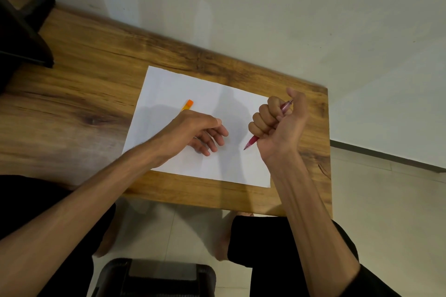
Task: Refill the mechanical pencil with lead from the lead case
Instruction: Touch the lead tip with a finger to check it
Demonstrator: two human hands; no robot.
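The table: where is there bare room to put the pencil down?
Bare wood lies between the black object and the paper. The paper's far half, past the orange case, is bare too. It is crowded mid-paper, around the left hand and the right hand gripping the pencil.

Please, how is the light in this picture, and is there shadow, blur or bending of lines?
Head view: soft, dim light; faint shadows of both hands fall on the white paper; the table edges curve from the wide lens; the right hand, its grip around the red pencil, looks sharp, while the left hand is slightly blurred.
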